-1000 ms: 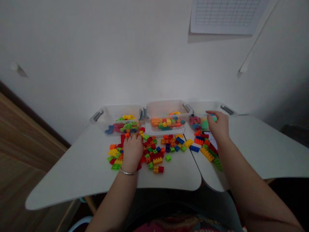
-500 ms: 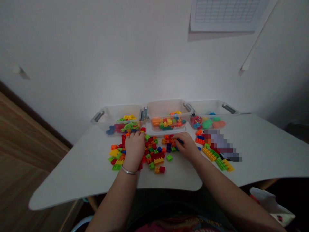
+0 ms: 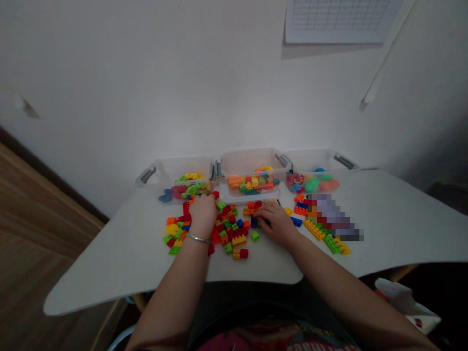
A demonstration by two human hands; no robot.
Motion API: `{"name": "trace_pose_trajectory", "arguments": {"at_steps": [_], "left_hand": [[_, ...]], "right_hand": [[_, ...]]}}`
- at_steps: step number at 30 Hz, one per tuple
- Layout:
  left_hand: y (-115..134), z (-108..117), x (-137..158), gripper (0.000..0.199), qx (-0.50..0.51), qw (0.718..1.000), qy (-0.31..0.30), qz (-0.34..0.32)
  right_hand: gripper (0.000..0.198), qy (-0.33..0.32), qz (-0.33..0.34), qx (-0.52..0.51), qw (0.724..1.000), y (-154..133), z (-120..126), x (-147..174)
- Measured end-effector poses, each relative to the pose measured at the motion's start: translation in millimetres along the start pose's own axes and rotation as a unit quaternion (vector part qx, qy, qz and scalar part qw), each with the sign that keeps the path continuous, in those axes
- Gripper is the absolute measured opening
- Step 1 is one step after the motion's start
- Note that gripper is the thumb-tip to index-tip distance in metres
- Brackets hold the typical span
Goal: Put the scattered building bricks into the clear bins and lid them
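Note:
Loose toy building bricks (image 3: 234,233) in red, orange, yellow, green and blue lie in a pile on the white table (image 3: 256,269). My left hand (image 3: 203,214), a bracelet at its wrist, is over the pile's far left part. Its fingers bend down away from me and their tips are hidden, so I cannot tell whether they hold a brick. At the pile's right side my right hand (image 3: 276,223) lies palm down, fingers reaching left over orange and purple bricks, thumb apart. No brick shows in its grasp.
Three clear bins stand along the wall: a left bin (image 3: 166,168) with toy pieces, a middle bin (image 3: 243,161) with bricks, a right bin (image 3: 310,158) with rounded pieces. Long joined bricks (image 3: 331,242) lie at the right, beside a blurred-out patch. A paper chart (image 3: 336,22) hangs above.
My right hand has shifted slightly left and flattened over the bricks, uncovering blue and yellow bricks behind it. My left hand stays over the same part of the pile. The view has tilted slightly.

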State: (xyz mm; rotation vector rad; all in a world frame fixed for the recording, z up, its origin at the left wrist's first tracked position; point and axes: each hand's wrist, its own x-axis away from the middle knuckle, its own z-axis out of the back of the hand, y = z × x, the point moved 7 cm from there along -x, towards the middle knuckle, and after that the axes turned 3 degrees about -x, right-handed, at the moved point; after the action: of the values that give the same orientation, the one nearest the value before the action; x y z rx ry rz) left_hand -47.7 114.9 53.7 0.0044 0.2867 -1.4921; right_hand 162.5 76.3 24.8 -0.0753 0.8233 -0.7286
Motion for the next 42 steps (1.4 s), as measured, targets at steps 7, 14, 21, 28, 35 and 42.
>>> {"name": "trace_pose_trajectory", "arguments": {"at_steps": [7,14,21,28,35,42], "left_hand": [[-2.8,-2.8,-3.1,0.03,0.026,1.0,0.008,0.016],[-2.5,-3.5,-4.5,0.03,0.018,0.998,0.061,-0.009],[-1.9,-8.7,-5.3,0.029,0.025,0.998,0.051,-0.015],[-1.0,-9.5,-8.1,0.032,0.026,0.998,0.058,-0.024],[-1.1,-10.3,-9.4,0.027,0.029,0.998,0.042,-0.039],[-3.1,-9.7,-10.1,0.028,0.033,0.998,0.044,-0.022]], "right_hand": [[0.021,0.009,0.004,0.001,1.0,0.7,1.4,0.6],[0.022,0.018,0.01,0.006,1.0,0.3,3.1,0.4],[0.022,0.018,0.013,0.007,1.0,-1.5,3.9,-0.5],[0.021,0.014,0.011,0.007,1.0,-2.0,3.8,-1.1],[0.02,0.013,0.019,0.004,1.0,-1.5,2.0,0.2],[0.021,0.012,0.015,-0.001,1.0,-2.4,3.1,-0.8]]}}
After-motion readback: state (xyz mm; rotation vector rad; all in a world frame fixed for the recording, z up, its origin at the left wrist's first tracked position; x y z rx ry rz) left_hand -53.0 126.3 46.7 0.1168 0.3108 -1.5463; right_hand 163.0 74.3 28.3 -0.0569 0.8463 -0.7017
